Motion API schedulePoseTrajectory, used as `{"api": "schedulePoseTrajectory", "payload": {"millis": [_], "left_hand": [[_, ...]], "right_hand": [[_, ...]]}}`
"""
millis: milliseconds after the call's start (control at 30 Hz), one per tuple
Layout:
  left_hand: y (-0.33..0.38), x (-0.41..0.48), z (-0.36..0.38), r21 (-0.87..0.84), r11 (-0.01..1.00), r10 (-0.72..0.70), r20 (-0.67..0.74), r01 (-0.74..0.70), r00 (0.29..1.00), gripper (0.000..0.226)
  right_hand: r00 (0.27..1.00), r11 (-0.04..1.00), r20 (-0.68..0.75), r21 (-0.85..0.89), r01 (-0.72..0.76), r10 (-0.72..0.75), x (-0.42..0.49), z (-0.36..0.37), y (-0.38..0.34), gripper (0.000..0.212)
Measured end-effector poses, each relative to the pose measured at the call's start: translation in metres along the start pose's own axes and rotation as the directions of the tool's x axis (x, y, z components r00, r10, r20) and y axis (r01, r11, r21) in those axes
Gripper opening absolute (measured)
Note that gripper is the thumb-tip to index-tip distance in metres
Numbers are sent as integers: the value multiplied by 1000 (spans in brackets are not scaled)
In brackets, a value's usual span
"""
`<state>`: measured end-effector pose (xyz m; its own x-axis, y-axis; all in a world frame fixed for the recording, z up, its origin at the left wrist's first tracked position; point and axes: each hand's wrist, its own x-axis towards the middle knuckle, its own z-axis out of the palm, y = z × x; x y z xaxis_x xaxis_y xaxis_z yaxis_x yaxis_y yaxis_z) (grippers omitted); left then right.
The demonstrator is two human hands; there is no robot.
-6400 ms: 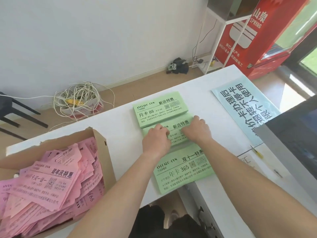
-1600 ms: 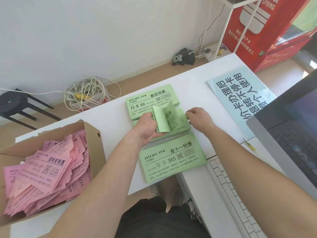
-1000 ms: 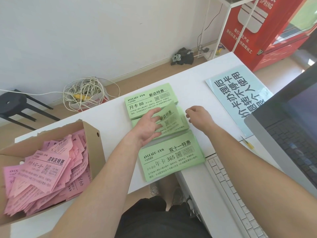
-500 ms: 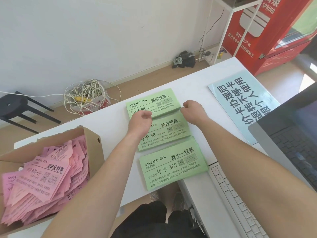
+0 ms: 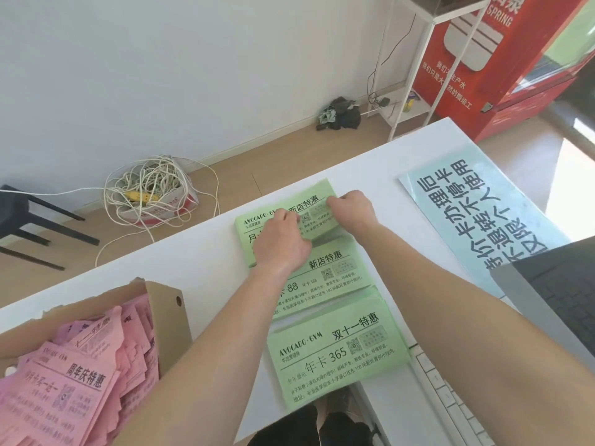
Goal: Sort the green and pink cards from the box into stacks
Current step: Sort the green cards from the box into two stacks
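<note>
Three stacks of green cards lie in a row on the white table [image 5: 199, 268]: a far stack [image 5: 257, 220], a middle stack [image 5: 338, 278] and a near stack [image 5: 338, 352]. Both hands are on the far stack. My left hand [image 5: 283, 244] lies knuckles up with its fingers curled onto the top cards. My right hand [image 5: 352, 210] pinches the right edge of those cards, which sit slightly raised and skewed over the stack. A cardboard box [image 5: 167, 320] at the left holds a loose heap of pink cards [image 5: 70, 381].
A pale blue printed sign [image 5: 467, 220] lies on the table to the right. A monitor [image 5: 563, 300] and a white keyboard [image 5: 450, 400] fill the right front corner. On the floor beyond the table are a cable bundle [image 5: 151, 191] and a black stool [image 5: 19, 220].
Both hands moved from the middle stack away from me to the far stack. The green card that the left hand laid on the middle stack now lies flat there.
</note>
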<state>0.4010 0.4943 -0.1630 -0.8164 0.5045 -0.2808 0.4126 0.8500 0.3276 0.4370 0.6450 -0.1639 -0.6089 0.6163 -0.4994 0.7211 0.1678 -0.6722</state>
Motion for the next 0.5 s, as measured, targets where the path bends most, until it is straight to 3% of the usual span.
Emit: {"api": "schedulePoseTrajectory", "payload": {"millis": [67, 167, 367, 433, 500], "left_hand": [[3, 1, -3, -22, 999, -23, 13, 23, 1000, 54], [13, 5, -19, -160, 973, -156, 60, 164, 986, 59], [31, 18, -47, -331, 866, -310, 235, 376, 921, 96], [31, 21, -49, -389, 823, -341, 243, 414, 908, 92], [28, 25, -48, -400, 822, -339, 231, 407, 912, 70]], "right_hand": [[999, 997, 31, 75, 17, -20, 2, 0, -4, 34], [995, 978, 55, 195, 73, -85, 1, 0, -2, 64], [963, 940, 182, 315, 133, -197, -10, -8, 6, 49], [955, 934, 210, 331, 134, -211, -14, -9, 4, 48], [948, 926, 229, 354, 132, -222, -17, -7, 3, 51]]}}
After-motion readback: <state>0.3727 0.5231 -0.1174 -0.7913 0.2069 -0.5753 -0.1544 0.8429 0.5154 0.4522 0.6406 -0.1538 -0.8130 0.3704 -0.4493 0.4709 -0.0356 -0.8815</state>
